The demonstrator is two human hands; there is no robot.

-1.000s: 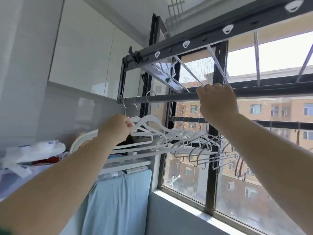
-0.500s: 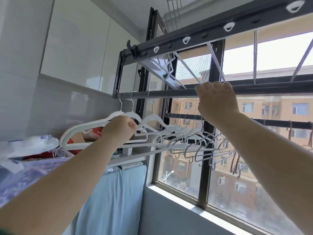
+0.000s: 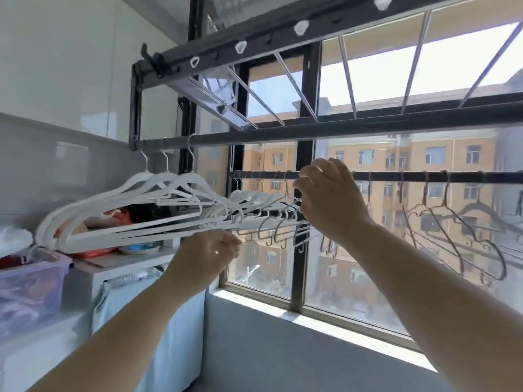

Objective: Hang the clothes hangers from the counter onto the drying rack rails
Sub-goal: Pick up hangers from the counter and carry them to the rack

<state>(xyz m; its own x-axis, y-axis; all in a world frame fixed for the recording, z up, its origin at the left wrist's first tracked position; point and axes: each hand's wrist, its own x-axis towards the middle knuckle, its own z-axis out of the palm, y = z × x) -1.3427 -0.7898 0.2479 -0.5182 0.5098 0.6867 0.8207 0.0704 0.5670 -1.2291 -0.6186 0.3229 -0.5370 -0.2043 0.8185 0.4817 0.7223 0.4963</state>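
left grip curls just under the white hangers, which hang on the near rail; right grip half-curls at the wire hangers on the far rail; whether either holds anything, cannot tell.

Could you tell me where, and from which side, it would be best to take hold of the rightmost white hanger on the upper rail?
Probably the neck of the rightmost white hanger, just under its wire hook, coming from the right. Two other white hangers crowd its left side, while the upper rail to its right is bare; lifting up there would unhook it.
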